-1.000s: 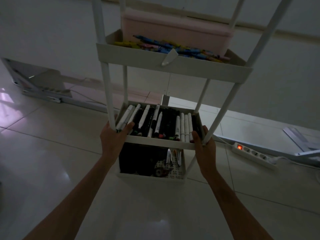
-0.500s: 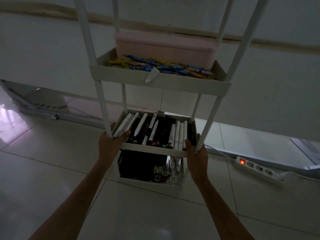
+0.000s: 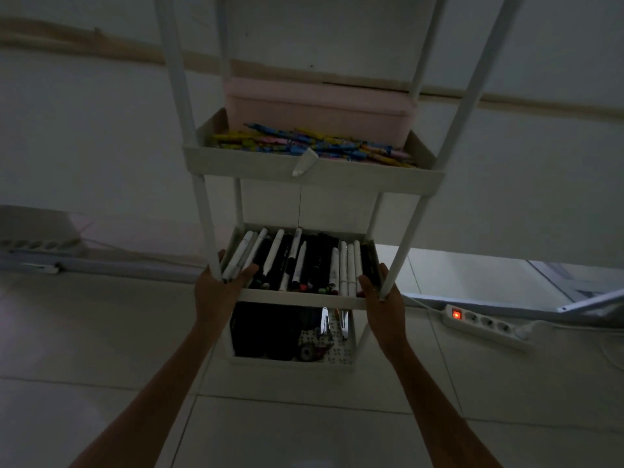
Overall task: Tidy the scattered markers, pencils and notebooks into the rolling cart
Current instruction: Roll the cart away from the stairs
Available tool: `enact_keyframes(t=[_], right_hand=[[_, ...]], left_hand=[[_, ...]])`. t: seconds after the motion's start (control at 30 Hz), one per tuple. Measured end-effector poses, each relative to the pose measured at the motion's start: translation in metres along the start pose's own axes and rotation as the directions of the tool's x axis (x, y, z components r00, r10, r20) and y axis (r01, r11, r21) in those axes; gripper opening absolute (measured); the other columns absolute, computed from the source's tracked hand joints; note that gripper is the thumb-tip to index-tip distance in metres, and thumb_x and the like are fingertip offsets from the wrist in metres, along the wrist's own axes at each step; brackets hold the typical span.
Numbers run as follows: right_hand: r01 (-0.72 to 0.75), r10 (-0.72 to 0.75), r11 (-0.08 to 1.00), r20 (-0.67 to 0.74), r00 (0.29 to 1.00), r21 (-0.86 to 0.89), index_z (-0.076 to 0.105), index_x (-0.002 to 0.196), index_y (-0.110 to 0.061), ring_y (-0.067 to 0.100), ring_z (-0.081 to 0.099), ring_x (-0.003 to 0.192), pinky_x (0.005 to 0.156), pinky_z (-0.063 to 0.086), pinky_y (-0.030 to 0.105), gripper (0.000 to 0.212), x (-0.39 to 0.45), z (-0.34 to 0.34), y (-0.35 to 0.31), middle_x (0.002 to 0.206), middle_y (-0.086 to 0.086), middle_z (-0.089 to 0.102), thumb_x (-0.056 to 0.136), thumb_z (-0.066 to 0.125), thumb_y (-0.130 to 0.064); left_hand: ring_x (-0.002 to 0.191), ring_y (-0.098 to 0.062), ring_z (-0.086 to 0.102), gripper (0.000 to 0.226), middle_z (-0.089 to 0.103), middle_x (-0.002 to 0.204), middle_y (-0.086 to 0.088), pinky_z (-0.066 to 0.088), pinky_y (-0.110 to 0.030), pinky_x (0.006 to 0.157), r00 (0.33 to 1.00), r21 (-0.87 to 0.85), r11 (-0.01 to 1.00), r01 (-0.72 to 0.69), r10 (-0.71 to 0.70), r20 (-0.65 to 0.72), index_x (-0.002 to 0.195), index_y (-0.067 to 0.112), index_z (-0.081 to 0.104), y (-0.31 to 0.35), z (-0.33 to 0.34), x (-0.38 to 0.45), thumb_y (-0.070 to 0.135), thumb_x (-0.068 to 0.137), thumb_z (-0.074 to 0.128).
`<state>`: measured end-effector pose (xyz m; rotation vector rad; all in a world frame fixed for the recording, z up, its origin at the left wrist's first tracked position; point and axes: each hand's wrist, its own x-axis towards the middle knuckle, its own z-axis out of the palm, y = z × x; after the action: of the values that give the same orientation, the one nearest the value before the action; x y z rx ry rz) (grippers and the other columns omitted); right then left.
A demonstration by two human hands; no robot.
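Note:
The white rolling cart [image 3: 314, 177] stands in front of me on a tiled floor in dim light. Its middle tray [image 3: 300, 297] holds several black and white markers [image 3: 300, 261] laid side by side. My left hand [image 3: 217, 292] grips the tray's front left corner, thumb over the markers. My right hand [image 3: 383, 298] grips the front right corner by the post. The upper tray holds coloured pencils [image 3: 314, 145] in front of a pink box [image 3: 320, 106]. The bottom tray [image 3: 290, 361] holds dark items and a patterned notebook [image 3: 332, 346], partly hidden.
A white power strip [image 3: 486, 322] with a lit red switch lies on the floor to the right, its cable running along the wall. Another strip and a flat white object [image 3: 37, 244] lie at the left by the wall. Metal bars [image 3: 580, 298] sit at far right.
The cart now sits farther from me and more centred, with more of the floor and the upper posts in view. Both hands have kept their grip on the middle tray.

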<state>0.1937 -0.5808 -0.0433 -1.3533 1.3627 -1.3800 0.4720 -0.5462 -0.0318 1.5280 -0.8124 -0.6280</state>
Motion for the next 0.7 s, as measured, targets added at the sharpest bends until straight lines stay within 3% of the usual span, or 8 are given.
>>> enact_keyframes(t=[0.1, 0.23, 0.4, 0.5, 0.57, 0.63, 0.7], right_hand=[[-0.003, 0.005, 0.998, 0.04, 0.999, -0.062, 0.056, 0.127, -0.011, 0.009, 0.069, 0.079, 0.069, 0.053, 0.019, 0.043, 0.009, -0.002, -0.001, 0.089, 0.002, 0.069, 0.092, 0.063, -0.033], [0.009, 0.0, 0.995, 0.088, 0.996, -0.104, 0.048, 0.134, -0.023, 0.001, 0.069, 0.08, 0.068, 0.053, 0.012, 0.045, 0.013, -0.006, -0.009, 0.097, -0.003, 0.07, 0.092, 0.064, -0.02], [0.007, 0.009, 0.988, 0.102, 0.995, -0.154, 0.05, 0.135, -0.02, 0.009, 0.07, 0.087, 0.073, 0.057, 0.018, 0.046, 0.009, -0.011, -0.014, 0.096, -0.008, 0.07, 0.091, 0.066, -0.023], [-0.016, 0.052, 0.98, 0.179, 0.982, -0.199, 0.051, 0.124, -0.023, 0.013, 0.066, 0.098, 0.062, 0.049, 0.005, 0.047, -0.001, -0.017, -0.037, 0.102, -0.013, 0.064, 0.083, 0.074, -0.029], [-0.052, 0.083, 0.983, 0.173, 0.981, -0.173, 0.046, 0.133, -0.02, 0.008, 0.061, 0.1, 0.061, 0.045, 0.001, 0.062, -0.01, -0.022, -0.063, 0.109, -0.012, 0.06, 0.08, 0.078, -0.029], [-0.055, 0.069, 0.994, 0.149, 0.986, -0.098, 0.046, 0.133, -0.017, 0.002, 0.061, 0.102, 0.066, 0.046, 0.001, 0.059, -0.014, -0.028, -0.088, 0.124, 0.0, 0.06, 0.083, 0.073, -0.032], [-0.018, 0.024, 0.998, 0.109, 0.994, -0.058, 0.045, 0.139, -0.015, 0.005, 0.057, 0.116, 0.085, 0.049, 0.008, 0.069, -0.018, -0.035, -0.121, 0.132, -0.004, 0.056, 0.084, 0.064, -0.053]], left_hand=[[0.115, -0.015, 0.057, 0.087, 0.059, 0.129, 0.001, 0.05, -0.035, 0.098, 1.0, 0.02, 1.0, 0.011, -0.011, -0.002, 0.14, 0.016, 0.048, 0.0, 0.002, 0.001, 0.045, 0.065, 0.084], [0.112, -0.013, 0.057, 0.083, 0.059, 0.129, -0.002, 0.048, -0.028, 0.093, 1.0, 0.022, 1.0, 0.014, -0.014, -0.023, 0.14, 0.014, 0.049, 0.007, 0.005, -0.001, 0.039, 0.069, 0.084], [0.113, -0.019, 0.06, 0.084, 0.062, 0.128, -0.005, 0.051, -0.033, 0.095, 0.999, 0.049, 0.998, 0.037, -0.039, 0.038, 0.139, 0.013, 0.05, 0.013, -0.003, -0.003, 0.042, 0.067, 0.084], [0.105, -0.021, 0.064, 0.082, 0.067, 0.114, -0.003, 0.056, -0.03, 0.082, 0.991, 0.146, 0.988, 0.042, -0.059, 0.116, 0.127, 0.015, 0.057, 0.023, -0.015, -0.01, 0.054, 0.059, 0.083], [0.1, -0.02, 0.063, 0.068, 0.067, 0.103, 0.005, 0.05, -0.022, 0.072, 0.987, 0.171, 0.984, 0.052, -0.076, 0.139, 0.117, 0.018, 0.059, 0.038, -0.026, -0.02, 0.048, 0.062, 0.085], [0.108, -0.019, 0.061, 0.078, 0.066, 0.113, 0.004, 0.051, -0.027, 0.082, 0.987, 0.205, 0.977, 0.051, -0.08, 0.136, 0.122, 0.019, 0.058, 0.057, -0.039, -0.028, 0.057, 0.058, 0.083], [0.117, -0.016, 0.055, 0.087, 0.061, 0.127, 0.005, 0.047, -0.032, 0.095, 0.989, 0.202, 0.979, 0.016, -0.046, 0.143, 0.13, 0.021, 0.055, 0.084, -0.051, -0.036, 0.061, 0.058, 0.081]])
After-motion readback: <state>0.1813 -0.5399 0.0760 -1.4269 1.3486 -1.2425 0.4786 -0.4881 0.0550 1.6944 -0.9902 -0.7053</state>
